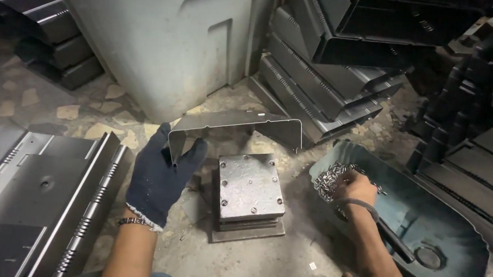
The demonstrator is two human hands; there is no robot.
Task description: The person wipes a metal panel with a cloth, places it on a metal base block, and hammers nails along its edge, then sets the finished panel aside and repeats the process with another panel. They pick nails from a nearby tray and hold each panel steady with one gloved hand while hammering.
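Now: bent plate held, fasteners picked

Left hand (161, 179), in a dark glove, pinches the near-left end of a bent metal plate (238, 127), its long axis running left to right above a steel block (250, 188). Right hand (355, 187), bare, curls closed into small shiny fasteners (328, 178) in a teal tray (453, 230).
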